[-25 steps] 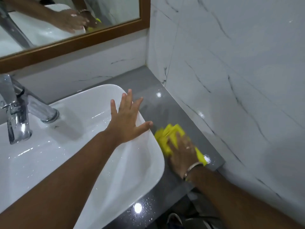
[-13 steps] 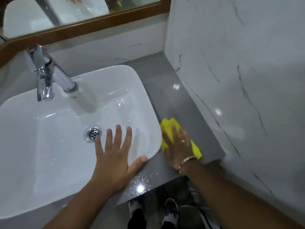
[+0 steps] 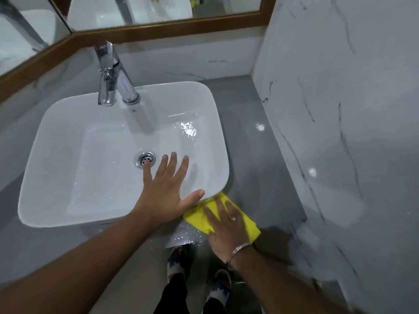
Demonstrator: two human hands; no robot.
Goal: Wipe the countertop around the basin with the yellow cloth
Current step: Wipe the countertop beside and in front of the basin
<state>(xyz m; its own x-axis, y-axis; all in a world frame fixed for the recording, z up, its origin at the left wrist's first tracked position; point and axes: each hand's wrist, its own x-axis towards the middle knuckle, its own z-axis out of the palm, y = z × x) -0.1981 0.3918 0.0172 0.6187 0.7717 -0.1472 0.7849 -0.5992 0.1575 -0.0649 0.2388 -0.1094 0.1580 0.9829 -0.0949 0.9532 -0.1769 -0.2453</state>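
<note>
Your right hand presses flat on the yellow cloth, on the grey table at the basin's five o'clock corner, nearer the front edge than half a second ago. Your left hand, spread and grasping nothing, rests on the wet basin's rim. Marble wall at three o'clock.

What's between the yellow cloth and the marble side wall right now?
Head view: only bare grey countertop, glossy with light reflections, lies between the yellow cloth under the right hand and the marble side wall. No objects there.
</note>
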